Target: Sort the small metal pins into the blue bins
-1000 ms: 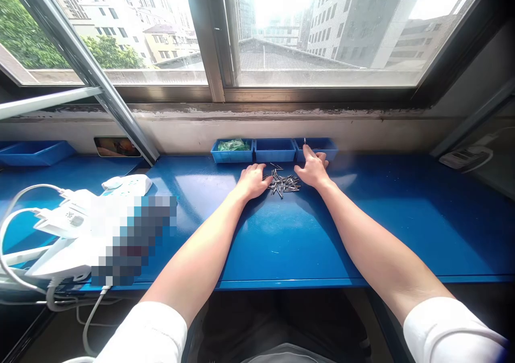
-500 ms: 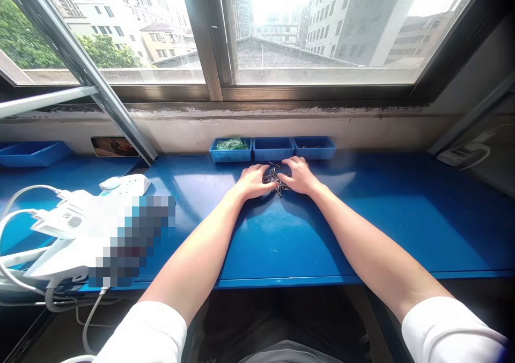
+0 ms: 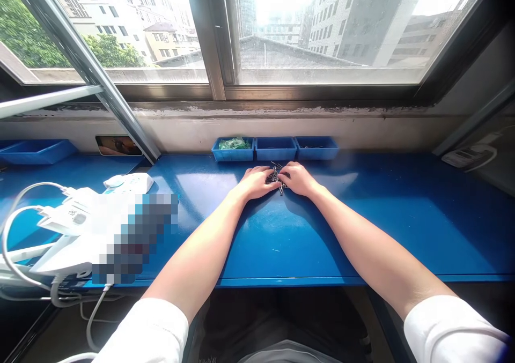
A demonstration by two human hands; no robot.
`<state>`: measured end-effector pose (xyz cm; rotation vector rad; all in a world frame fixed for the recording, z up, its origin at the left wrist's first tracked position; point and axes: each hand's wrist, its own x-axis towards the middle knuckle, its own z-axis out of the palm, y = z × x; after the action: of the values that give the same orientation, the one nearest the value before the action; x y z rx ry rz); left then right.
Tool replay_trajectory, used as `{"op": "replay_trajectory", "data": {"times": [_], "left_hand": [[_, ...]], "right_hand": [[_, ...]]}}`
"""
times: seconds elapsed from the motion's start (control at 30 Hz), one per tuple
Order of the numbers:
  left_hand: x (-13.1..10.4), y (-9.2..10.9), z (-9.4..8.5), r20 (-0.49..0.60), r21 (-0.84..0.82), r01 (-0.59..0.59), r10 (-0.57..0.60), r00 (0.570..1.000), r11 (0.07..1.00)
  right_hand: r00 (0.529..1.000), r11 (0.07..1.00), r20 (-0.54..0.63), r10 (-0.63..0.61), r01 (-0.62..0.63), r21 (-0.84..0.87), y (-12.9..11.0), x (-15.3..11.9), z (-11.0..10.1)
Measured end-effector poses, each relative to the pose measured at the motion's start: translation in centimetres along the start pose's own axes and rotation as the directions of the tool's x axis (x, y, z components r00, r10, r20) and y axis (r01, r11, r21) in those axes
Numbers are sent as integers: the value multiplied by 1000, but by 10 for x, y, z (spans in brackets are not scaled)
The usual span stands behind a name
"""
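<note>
A small heap of dark, thin metal screws [image 3: 280, 189] lies on the blue tabletop [image 3: 277, 239], in front of the blue bins. Cupped around its left side is my left hand [image 3: 258, 182], thumb apart from the fingers, touching the heap. My right hand [image 3: 298, 178] curves over the right side, its thumb and fingers also apart. Neither hand visibly lifts a piece. My fingers hide part of the heap, and the exact type of the screws is too small to make out.
Behind the hands stand three blue bins: one with green plastic bags [image 3: 234, 143], a middle bin [image 3: 276, 154], and a right bin [image 3: 316, 153] with small dark pieces. White power strips and chargers [image 3: 68, 215] with cables lie left. A metal post [image 3: 120, 116] rises behind.
My hands have drawn slightly closer together around the heap, pushing the screws into a tighter bunch. The whole view has shifted a little.
</note>
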<state>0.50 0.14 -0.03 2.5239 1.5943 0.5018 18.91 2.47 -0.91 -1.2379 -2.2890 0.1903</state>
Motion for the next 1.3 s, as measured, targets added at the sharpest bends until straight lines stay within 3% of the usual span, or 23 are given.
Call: {"op": "replay_trajectory", "data": {"times": [0.47, 0.67, 0.9, 1.07, 1.3], "left_hand": [[0, 1, -1, 7, 23, -9, 9, 1000, 1000], [1, 1, -1, 3, 17, -9, 9, 1000, 1000], [1, -1, 0, -4, 12, -12, 12, 1000, 1000], [2, -2, 1, -30, -2, -27, 27, 999, 1000], [4, 2, -2, -175, -77, -87, 72, 982, 993]], "right_hand": [[999, 1000, -31, 12, -12, 1, -1, 0, 0], [992, 992, 66, 104, -98, -80, -4, 1, 0], [987, 985, 121, 107, -88, -149, -4, 2, 1], [994, 992, 67, 86, -80, -93, -4, 1, 0], [990, 995, -110, 84, -89, -43, -7, 1, -6]]}}
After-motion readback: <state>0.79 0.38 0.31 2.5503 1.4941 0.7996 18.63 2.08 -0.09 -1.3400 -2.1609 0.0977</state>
